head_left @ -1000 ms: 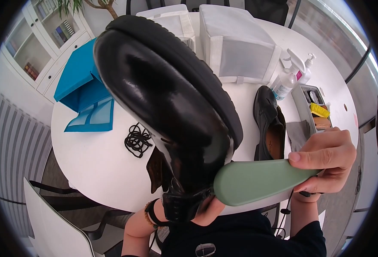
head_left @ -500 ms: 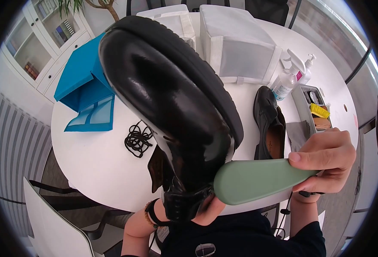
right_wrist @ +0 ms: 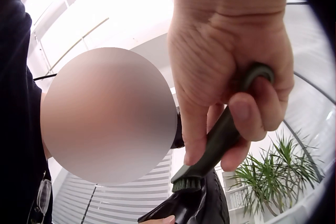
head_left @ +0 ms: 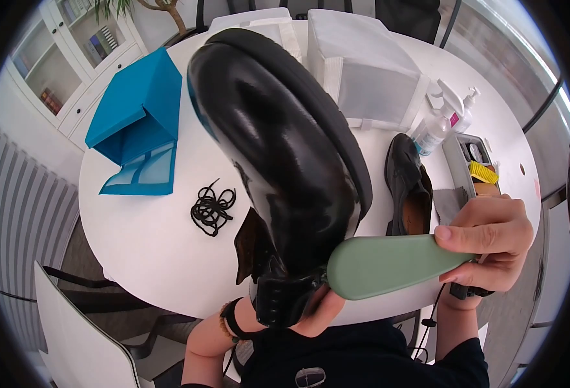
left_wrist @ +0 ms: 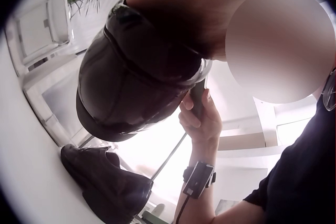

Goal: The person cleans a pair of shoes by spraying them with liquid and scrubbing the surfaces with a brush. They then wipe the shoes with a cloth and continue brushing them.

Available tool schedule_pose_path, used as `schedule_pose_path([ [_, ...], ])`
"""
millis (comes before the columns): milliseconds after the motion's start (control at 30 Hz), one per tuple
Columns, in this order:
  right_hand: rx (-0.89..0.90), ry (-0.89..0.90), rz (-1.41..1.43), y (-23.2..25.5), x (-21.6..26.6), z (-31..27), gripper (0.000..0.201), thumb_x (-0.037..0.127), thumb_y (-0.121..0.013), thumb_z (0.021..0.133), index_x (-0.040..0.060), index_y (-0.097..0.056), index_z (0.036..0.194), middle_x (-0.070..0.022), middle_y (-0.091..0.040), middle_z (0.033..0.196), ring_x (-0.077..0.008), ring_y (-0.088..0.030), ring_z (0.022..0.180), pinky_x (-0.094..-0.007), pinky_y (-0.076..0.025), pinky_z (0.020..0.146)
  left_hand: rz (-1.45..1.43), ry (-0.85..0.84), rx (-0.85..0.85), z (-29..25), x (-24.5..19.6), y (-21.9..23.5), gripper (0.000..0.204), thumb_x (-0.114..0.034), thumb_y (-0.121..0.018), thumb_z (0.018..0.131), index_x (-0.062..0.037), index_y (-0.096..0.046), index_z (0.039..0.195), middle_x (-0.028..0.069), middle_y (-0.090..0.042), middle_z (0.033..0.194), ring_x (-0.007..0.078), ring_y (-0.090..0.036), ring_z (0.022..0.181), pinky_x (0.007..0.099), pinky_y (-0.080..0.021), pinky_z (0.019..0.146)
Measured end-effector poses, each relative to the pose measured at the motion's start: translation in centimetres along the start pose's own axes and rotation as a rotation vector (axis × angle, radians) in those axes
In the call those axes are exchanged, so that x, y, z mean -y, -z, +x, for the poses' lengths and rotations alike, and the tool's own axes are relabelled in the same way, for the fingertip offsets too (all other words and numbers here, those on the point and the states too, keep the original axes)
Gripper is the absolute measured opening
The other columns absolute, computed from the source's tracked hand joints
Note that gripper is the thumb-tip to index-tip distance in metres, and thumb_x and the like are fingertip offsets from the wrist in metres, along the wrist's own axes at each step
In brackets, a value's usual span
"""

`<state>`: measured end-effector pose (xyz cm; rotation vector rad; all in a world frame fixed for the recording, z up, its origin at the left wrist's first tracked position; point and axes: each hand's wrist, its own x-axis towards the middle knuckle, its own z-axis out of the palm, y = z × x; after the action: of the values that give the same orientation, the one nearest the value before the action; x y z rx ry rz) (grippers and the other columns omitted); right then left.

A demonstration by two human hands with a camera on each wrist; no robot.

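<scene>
My left hand [head_left: 322, 315] grips a glossy black shoe [head_left: 278, 149] near its heel end, holding it above the table with the toe upward and the sole facing right. Much of that hand is hidden behind the shoe. A green shoe brush [head_left: 395, 264] is in my right hand [head_left: 492, 242], thumb on the back of its handle. In the right wrist view the brush's dark bristles [right_wrist: 187, 184] meet the shoe near its opening. On the table, right of the raised shoe, stands a second black shoe [head_left: 409, 184] with a brown insole.
A bundle of black laces [head_left: 212, 210] and an open blue box [head_left: 139, 110] are on the white table [head_left: 149, 258], left. Grey-white fabric boxes [head_left: 369, 71] stand behind. At right are a spray bottle [head_left: 437, 123], grey cloth [head_left: 450, 205] and tray [head_left: 459, 165] with a yellow brush [head_left: 483, 172].
The raised shoe's toe has swung to the right, showing more of the blue box. The brush and right hand have shifted up slightly. The whole head view has moved a little.
</scene>
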<state>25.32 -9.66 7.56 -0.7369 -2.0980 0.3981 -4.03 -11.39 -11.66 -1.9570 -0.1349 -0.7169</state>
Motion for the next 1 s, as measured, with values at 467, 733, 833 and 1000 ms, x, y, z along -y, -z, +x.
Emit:
schedule_pose_path([
  [467,0.019,0.022,0.079,-0.1,-1.1,0.3,0.046,0.027,-0.090,0.066,0.0029,-0.081,0.105,-0.0057,-0.063,0.060,-0.0097,-0.056,0.045,-0.0203,-0.030,0.043,-0.008,0.038,0.001,1.8,-2.4,-1.8,0.030,-0.015,-0.058,0.092,0.0060,-0.072,0.108,0.0125,-0.069,0.117,0.0198,-0.066,0.108,0.0328,-0.058,0.090],
  [733,0.008,-0.002,0.087,-0.9,-0.9,0.7,0.045,0.025,-0.089,0.069,0.0028,-0.080,0.107,-0.0056,-0.063,0.062,-0.0109,-0.057,0.047,-0.0209,-0.032,0.043,0.389,-0.292,0.280,5.2,7.9,1.3,0.030,-0.014,-0.059,0.089,0.0061,-0.072,0.107,0.0106,-0.070,0.112,0.0193,-0.068,0.105,0.0312,-0.059,0.088],
  [833,-0.030,0.089,-0.085,-2.3,0.2,1.1,0.035,0.024,-0.084,0.075,0.0101,-0.082,0.107,-0.0026,-0.058,0.058,-0.0100,-0.053,0.044,-0.0208,-0.032,0.043,0.316,-0.176,0.180,5.2,7.6,0.7,0.031,-0.017,-0.058,0.087,0.0056,-0.076,0.097,0.0117,-0.075,0.094,0.0246,-0.073,0.088,0.0379,-0.063,0.083],
  [1000,0.178,0.082,-0.127,-2.9,2.0,0.3,0.027,0.026,-0.082,0.076,0.0271,-0.084,0.103,0.0027,-0.052,0.061,-0.0073,-0.045,0.040,-0.0218,-0.033,0.042,0.395,-0.234,0.261,4.0,4.3,-0.3,0.032,-0.014,-0.056,0.096,0.0067,-0.065,0.120,0.0151,-0.066,0.123,0.0221,-0.064,0.114,0.0320,-0.054,0.099],
])
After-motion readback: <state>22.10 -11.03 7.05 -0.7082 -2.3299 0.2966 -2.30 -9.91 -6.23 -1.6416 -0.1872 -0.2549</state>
